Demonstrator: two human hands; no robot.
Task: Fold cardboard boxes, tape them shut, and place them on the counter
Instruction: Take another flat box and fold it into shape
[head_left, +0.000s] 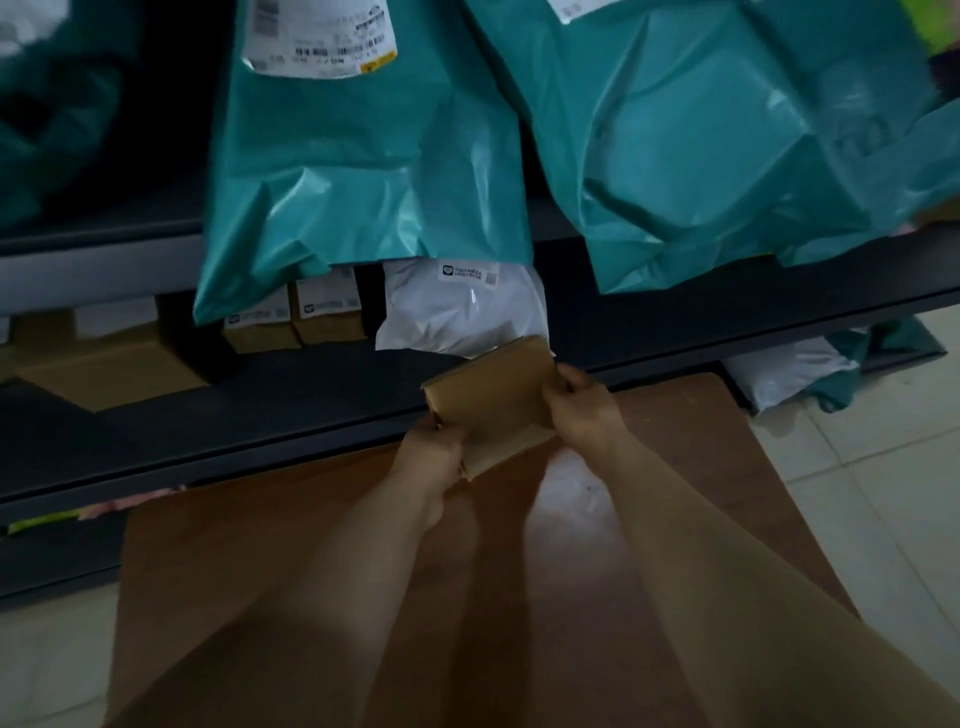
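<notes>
Lowest in the frame, nearest me, is the brown table (519, 597). Above it at centre, my left hand (434, 452) grips the lower left corner of the cardboard box (493, 400), fingers curled round it. My right hand (582, 402) pinches its right edge. The box is tilted against the edge of the dark shelf (260, 415). Behind it lies a white bag (462, 312), with small boxes (296, 322) to its left. Teal bags (363, 171) fill the top of the frame.

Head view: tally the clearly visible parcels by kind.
Teal bags: 4
White bags: 2
Cardboard boxes: 4, namely the held box, two small labelled, one larger
Total: 10. The dim left edge may hide more.
</notes>
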